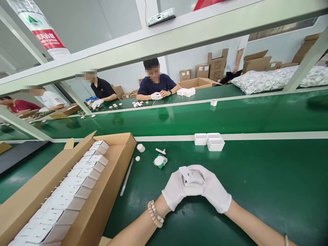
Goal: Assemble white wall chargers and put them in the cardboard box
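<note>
Both my hands wear white gloves and meet over the green bench. My left hand [175,192] and my right hand [214,191] are closed together round a small white box [192,177] with an open flap. A bead bracelet [155,214] circles my left wrist. Just beyond the hands lies a small green circuit board with a white round part [160,161].
A long cardboard carton [107,201] of white boxes lies at my left, with a thin metal tool [127,176] beside it. Three white trays [210,140], a white cap [140,148] and a small white piece [160,151] sit ahead. Across the conveyor belt [230,116] other people work.
</note>
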`<state>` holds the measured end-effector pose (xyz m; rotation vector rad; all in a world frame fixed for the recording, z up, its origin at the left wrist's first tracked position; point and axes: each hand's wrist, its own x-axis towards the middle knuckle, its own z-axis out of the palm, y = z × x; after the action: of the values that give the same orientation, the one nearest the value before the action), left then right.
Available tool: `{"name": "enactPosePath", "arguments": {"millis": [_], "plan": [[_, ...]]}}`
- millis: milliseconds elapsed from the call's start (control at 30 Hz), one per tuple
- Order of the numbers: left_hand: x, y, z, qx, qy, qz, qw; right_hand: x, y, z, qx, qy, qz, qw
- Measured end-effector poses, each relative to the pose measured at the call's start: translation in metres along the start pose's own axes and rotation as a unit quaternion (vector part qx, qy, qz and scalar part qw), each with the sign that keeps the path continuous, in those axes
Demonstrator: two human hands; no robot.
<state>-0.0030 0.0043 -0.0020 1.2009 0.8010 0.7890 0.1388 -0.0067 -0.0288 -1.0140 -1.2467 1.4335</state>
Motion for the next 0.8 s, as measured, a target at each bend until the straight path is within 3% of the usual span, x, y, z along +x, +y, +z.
{"name": "enactPosePath", "arguments": {"millis": [167,367,500,633,800], "plan": [[0.002,0.001,-0.001,0.004,-0.005,-0.002,1.0,0.003,-0.002,0.0,0.01,-0.009,0.001,1.0],[0.006,0.001,-0.008,-0.096,-0.104,-0.014,0.99,0.002,-0.009,0.001,0.003,-0.03,0.052,0.998],[0.005,-0.002,-0.01,-0.132,-0.111,-0.017,0.985,0.0,-0.014,-0.002,0.01,-0.063,0.059,0.996],[0.003,-0.004,-0.01,-0.113,-0.098,-0.004,0.989,0.001,-0.016,-0.005,0.026,-0.094,0.07,0.993],[0.003,-0.006,-0.011,0.012,-0.121,0.016,0.992,0.001,-0.012,-0.003,0.007,-0.085,0.057,0.995]]}}
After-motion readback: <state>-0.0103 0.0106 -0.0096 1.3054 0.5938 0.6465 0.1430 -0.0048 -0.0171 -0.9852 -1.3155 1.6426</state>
